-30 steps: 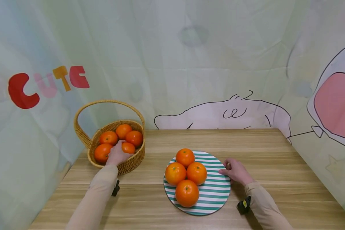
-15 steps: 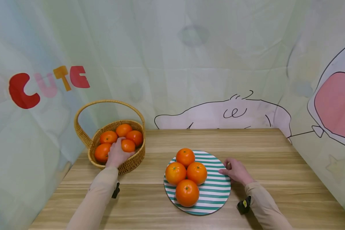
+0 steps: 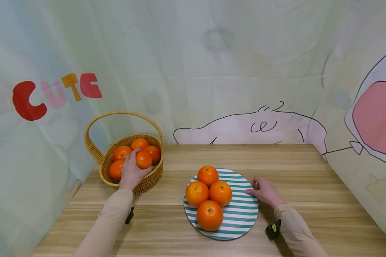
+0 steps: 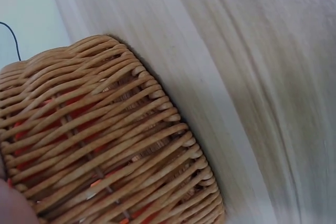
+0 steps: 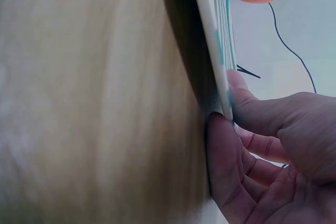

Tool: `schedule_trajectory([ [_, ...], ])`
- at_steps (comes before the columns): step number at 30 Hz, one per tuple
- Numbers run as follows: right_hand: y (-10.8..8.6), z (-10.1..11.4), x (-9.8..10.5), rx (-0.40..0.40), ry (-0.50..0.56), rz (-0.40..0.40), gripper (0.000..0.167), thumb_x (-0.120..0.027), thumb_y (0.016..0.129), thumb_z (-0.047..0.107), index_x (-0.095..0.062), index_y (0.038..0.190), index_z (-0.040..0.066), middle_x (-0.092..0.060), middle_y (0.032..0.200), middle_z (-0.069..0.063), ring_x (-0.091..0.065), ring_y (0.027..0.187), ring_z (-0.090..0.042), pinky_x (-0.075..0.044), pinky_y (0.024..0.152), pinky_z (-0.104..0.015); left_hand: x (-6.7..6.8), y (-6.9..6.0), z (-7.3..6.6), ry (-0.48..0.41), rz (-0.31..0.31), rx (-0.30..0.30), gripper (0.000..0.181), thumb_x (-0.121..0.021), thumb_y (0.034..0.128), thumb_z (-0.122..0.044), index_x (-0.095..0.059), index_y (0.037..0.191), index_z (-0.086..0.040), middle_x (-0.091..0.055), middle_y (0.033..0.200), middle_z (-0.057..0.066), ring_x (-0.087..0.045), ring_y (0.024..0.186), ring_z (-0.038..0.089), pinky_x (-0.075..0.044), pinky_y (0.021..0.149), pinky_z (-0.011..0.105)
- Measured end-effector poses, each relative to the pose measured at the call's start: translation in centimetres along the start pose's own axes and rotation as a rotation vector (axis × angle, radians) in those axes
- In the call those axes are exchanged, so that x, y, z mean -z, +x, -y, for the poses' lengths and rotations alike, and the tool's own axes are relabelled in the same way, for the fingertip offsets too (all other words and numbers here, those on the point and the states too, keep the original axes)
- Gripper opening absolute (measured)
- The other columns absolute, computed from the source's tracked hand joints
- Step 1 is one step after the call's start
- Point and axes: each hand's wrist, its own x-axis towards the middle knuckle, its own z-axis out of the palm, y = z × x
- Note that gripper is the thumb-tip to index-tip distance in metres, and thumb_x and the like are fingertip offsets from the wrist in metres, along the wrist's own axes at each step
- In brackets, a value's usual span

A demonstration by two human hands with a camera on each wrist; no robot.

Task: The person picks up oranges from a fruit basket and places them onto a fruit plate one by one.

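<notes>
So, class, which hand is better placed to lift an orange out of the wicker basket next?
Probably the left hand: it is at the wicker basket, gripping an orange. The right hand is farther away, pinching the edge of the green-and-white striped plate.

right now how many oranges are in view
9. The plate bears four: back orange, left orange, right orange, front orange. The basket shows five: held orange in the left hand, four others behind or left of it. More may be hidden underneath.
</notes>
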Motion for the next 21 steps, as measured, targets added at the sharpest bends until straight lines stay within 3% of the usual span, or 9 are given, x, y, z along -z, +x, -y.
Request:
schedule_trajectory([
  [10, 0.22, -0.12, 0.00, -0.028, -0.007, 0.007, 0.024, -0.075, 0.090, 0.014, -0.058, 0.102, 0.002, -0.054, 0.080, -0.008, -0.054, 0.069, -0.020, -0.055, 0.055, -0.028, -0.40, -0.27, -0.27, -0.027, -0.097, -0.013, 0.081, -0.083, 0.0806, -0.023, -0.035, 0.145, -0.010, -0.034, 0.144, 0.026, -0.043, 0.127, 0.052, -0.039, 0.104, 0.068],
  [21, 0.22, -0.13, 0.06, -0.014, -0.008, 0.008, 0.024, -0.074, 0.091, 0.015, -0.058, 0.102, 0.002, -0.058, 0.082, -0.009, -0.056, 0.069, -0.019, -0.056, 0.056, -0.028, -0.52, -0.58, -0.45, -0.020, -0.195, -0.096, 0.082, -0.088, 0.0763, -0.015, -0.040, 0.143, -0.013, -0.027, 0.142, 0.024, -0.050, 0.116, 0.053, -0.045, 0.095, 0.069],
])
